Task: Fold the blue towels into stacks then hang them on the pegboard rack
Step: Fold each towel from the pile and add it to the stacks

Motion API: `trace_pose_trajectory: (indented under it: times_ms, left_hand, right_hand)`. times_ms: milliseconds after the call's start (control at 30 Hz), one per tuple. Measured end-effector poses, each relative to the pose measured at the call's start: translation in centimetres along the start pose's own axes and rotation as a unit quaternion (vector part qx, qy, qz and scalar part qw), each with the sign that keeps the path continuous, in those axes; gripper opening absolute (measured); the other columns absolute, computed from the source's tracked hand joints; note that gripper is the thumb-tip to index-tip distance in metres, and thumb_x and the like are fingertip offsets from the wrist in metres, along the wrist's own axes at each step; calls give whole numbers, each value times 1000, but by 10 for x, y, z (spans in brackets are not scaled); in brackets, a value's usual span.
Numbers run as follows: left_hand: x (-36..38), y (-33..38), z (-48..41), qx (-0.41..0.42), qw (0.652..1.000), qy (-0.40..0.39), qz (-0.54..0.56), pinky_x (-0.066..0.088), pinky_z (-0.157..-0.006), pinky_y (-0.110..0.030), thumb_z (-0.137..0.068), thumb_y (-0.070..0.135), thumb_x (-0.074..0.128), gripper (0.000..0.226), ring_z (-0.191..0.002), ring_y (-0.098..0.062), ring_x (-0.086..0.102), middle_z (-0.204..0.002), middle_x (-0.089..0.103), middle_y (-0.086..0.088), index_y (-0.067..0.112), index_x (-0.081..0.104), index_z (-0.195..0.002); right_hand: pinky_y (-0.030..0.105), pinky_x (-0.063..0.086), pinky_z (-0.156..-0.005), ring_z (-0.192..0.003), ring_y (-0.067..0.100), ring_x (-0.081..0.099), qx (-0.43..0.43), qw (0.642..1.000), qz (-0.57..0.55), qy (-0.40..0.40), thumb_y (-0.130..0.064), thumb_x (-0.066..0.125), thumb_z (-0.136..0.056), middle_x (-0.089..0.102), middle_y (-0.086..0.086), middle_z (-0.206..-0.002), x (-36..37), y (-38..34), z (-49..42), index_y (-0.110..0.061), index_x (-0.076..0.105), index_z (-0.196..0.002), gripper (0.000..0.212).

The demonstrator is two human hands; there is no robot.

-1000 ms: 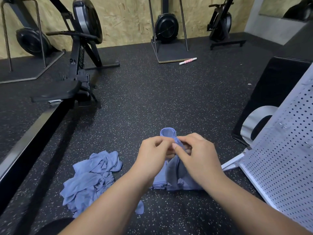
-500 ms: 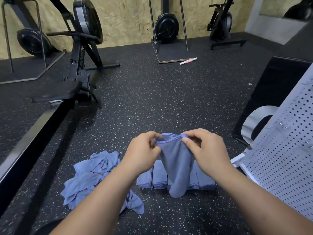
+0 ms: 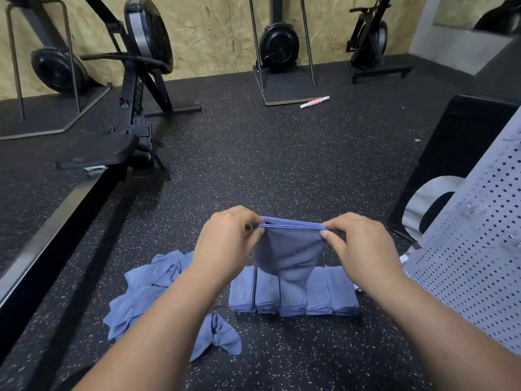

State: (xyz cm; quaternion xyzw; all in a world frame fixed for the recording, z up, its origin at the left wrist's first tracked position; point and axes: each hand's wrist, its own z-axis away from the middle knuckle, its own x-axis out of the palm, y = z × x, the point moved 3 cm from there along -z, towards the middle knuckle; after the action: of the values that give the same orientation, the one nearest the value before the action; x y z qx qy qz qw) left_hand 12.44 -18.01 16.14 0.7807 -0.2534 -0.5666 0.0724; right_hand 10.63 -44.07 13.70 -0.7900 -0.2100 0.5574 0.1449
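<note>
Blue towel is pinched taut at nine and three o'clock by left hand and right hand, squared for folding.

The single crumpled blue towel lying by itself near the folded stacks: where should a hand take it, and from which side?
Pinch a raised fold near the middle of the lone towel, coming straight down from above: it lies limp and low on the floor, so only its creases give fingers purchase. The left hand looks nearer.
</note>
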Motion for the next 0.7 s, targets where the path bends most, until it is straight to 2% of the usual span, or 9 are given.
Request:
trace_pose_trajectory:
  times_ms: [100, 200, 300, 333, 400, 467, 567, 633, 700]
  left_hand:
    - [-3, -3, 1, -34, 999, -2, 24, 59, -79, -33, -90, 35, 81, 7, -77, -1, 68, -84, 73, 20, 39, 78, -95]
    - [-5, -7, 0, -57, 998, -1, 39, 58, -75, -34, -87, 32, 84, 17, -75, 0, 67, -78, 70, 23, 38, 69, -93]
    - [-4, -12, -1, -56, 997, -26, 39, 57, -76, -32, -90, 28, 83, 30, -79, -3, 66, -86, 69, 23, 42, 68, -111]
    - [-4, -12, -1, -56, 998, -31, 25, 56, -77, -32, -91, 29, 81, 27, -82, -6, 67, -86, 69, 23, 43, 71, -112]
    - [-7, -11, -2, -59, 998, -25, -5, 56, -76, -34, -93, 30, 77, 15, -85, -13, 68, -85, 69, 19, 40, 75, -103]
    - [-9, -7, -1, -65, 998, -5, -21, 55, -76, -37, -94, 30, 73, 8, -89, -19, 68, -89, 73, 15, 36, 73, -99]
    - [-9, -1, 3, -77, 995, 18, -67, 51, -81, -41, -93, 29, 67, 4, -95, -25, 63, -94, 70, 9, 31, 65, -97]
    - [-6, 0, 4, -69, 995, 6, -75, 49, -85, -43, -88, 29, 64, 11, -100, -26, 58, -99, 65, 7, 29, 60, -99]
    - [-4, 5, 5, -9, 999, -34, -26, 49, -98, -43, -85, 32, 63, 30, -113, -22, 58, -114, 65, 10, 31, 60, -115]
  right_hand:
    - [39, 56, -79, -92, 17, 67, 4, 1000, -7, -6, -37, 74, -96, 72, -15, -99, -3, 3, -3, -33, 81, -104, 11]
    - [40, 55, -77, -84, 12, 63, -8, 1000, -13, -24, -40, 76, -94, 70, -16, -95, -6, 6, -7, -35, 80, -100, 9]
    - [39, 55, -80, -85, 10, 62, -41, 998, -24, -52, -39, 78, -92, 69, -19, -90, -8, 2, -8, -35, 78, -96, 6]
    - [39, 54, -80, -85, 8, 62, -52, 997, -29, -56, -39, 78, -92, 68, -20, -88, -9, 0, -8, -35, 78, -96, 5]
    - [33, 49, -73, -78, 0, 59, -58, 995, -48, -59, -39, 75, -93, 67, -21, -82, -13, -4, -7, -34, 76, -95, 5]
    - [26, 41, -63, -67, 1, 58, -48, 994, -75, -65, -39, 71, -96, 65, -20, -75, -15, -9, -6, -34, 70, -94, 5]
    - [32, 46, -62, -61, 11, 56, -59, 990, -102, -84, -39, 67, -99, 69, -15, -85, -9, -18, -1, -35, 61, -97, 8]
    - [31, 44, -64, -65, 7, 55, -65, 988, -113, -86, -36, 65, -99, 67, -14, -88, -4, -25, 4, -32, 58, -98, 8]
    - [25, 40, -65, -71, 4, 57, -69, 985, -134, -85, -34, 65, -99, 67, -15, -87, -1, -31, 8, -31, 56, -96, 10]
